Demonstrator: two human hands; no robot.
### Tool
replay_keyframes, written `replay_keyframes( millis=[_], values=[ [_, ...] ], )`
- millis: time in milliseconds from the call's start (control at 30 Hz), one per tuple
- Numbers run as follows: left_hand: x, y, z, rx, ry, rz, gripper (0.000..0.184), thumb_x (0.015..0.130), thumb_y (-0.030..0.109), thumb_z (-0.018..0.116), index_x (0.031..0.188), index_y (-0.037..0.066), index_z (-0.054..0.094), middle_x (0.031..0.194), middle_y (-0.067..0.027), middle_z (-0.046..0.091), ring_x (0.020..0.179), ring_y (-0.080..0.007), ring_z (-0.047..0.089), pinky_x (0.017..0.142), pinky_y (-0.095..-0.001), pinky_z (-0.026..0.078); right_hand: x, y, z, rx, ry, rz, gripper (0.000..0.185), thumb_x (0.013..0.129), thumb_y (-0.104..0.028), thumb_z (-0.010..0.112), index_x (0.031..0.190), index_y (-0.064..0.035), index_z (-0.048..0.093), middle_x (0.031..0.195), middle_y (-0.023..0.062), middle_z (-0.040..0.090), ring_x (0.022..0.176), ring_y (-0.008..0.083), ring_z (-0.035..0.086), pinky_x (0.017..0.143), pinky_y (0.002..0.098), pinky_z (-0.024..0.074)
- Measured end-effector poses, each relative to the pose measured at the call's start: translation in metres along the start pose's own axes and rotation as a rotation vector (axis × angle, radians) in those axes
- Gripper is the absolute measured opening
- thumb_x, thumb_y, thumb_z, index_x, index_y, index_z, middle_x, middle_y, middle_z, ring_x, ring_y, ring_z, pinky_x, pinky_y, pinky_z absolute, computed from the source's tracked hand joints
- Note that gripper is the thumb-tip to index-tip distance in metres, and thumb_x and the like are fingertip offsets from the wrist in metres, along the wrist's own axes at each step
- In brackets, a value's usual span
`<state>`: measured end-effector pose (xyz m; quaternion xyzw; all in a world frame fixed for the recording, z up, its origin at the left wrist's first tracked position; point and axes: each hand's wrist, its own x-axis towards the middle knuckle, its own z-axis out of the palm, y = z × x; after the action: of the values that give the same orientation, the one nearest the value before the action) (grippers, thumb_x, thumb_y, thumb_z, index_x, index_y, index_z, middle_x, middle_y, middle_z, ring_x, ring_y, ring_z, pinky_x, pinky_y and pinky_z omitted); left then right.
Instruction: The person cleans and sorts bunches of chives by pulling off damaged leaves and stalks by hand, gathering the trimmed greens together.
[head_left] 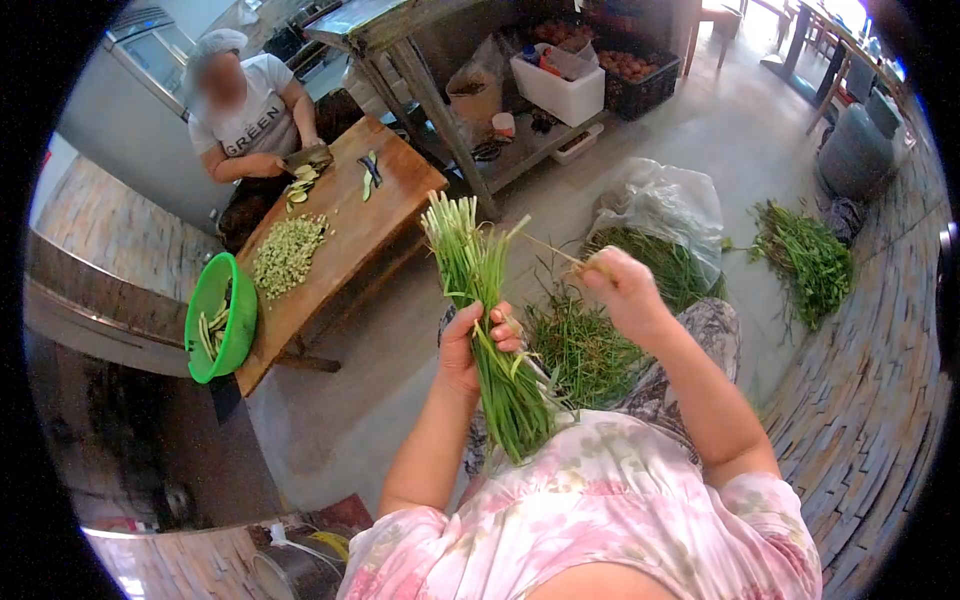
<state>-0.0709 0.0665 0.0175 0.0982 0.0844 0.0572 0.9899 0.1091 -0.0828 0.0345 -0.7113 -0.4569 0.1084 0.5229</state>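
My left hand (478,345) is wrapped round the middle of a thick bunch of long green stalks (505,395), with the pale cut ends pointing up and away and the leaves hanging over my lap. To the right of the bunch, my right hand (622,290) is raised and closed in a pinch on a thin yellowish strand (552,250), which stretches left toward the pale ends. Below my right hand, a loose heap of green and brownish stalks (580,345) lies on the floor between my knees.
A co-worker (255,120) cuts vegetables at a low wooden table (345,225) with chopped pieces (288,255) and a green basket (222,318). Beyond my knees lies a plastic bag (665,205) of greens; leafy greens (803,262) are on the floor at right, near a gas cylinder (858,155).
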Motion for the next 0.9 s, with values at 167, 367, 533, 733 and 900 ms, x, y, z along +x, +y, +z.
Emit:
replay_keyframes(
  millis=[167,367,533,733,900],
  values=[
    [-0.002,0.007,0.0,0.156,0.058,0.103,0.025,0.078,0.019,0.062,0.094,0.005,0.05,0.075,-0.0029,0.049,0.062,-0.0123,0.045,0.054,-0.0257,0.041,-0.014,0.023,-0.032,0.049,0.112,0.227,0.014,0.085,-0.012,0.054,0.085,0.0018,0.051,0.073,0.0098,0.05,0.067,0.0168,0.045,0.062,0.0286,0.0398],
    [-0.002,0.015,-0.008,0.245,0.062,0.156,0.027,0.077,0.021,0.062,0.091,0.001,0.052,0.077,-0.0053,0.053,0.064,-0.0146,0.049,0.057,-0.0281,0.042,-0.03,0.067,-0.053,0.026,0.236,0.318,0.016,0.087,-0.014,0.053,0.08,0.001,0.051,0.069,0.0081,0.049,0.067,0.0124,0.043,0.062,0.027,0.0386],
    [-0.006,0.02,-0.009,0.291,0.04,0.167,0.028,0.076,0.021,0.063,0.092,0.0,0.052,0.077,-0.006,0.053,0.064,-0.0145,0.049,0.057,-0.0282,0.042,-0.045,0.078,-0.051,-0.194,-0.008,0.303,0.017,0.085,-0.017,0.054,0.081,-0.0008,0.059,0.076,0.0113,0.052,0.07,0.0221,0.053,0.065,0.0336,0.0429],
    [-0.005,0.009,0.002,0.328,0.088,0.148,0.029,0.076,0.021,0.063,0.093,0.0,0.053,0.077,-0.0069,0.054,0.064,-0.0152,0.05,0.058,-0.0287,0.042,-0.028,0.036,-0.012,-0.137,-0.118,0.243,0.019,0.083,-0.017,0.055,0.094,-0.0039,0.063,0.082,0.0105,0.055,0.077,0.0281,0.056,0.071,0.0358,0.044],
    [0.004,-0.01,0.013,0.416,0.152,0.058,0.031,0.076,0.021,0.063,0.097,0.004,0.048,0.076,-0.0045,0.048,0.063,-0.0132,0.045,0.056,-0.0256,0.04,0.007,-0.014,0.028,0.985,-0.091,0.609,0.017,0.088,-0.02,0.054,0.089,-0.0052,0.06,0.066,-0.0015,0.049,0.051,0.0071,0.04,0.045,0.0208,0.0303]
  ],
)
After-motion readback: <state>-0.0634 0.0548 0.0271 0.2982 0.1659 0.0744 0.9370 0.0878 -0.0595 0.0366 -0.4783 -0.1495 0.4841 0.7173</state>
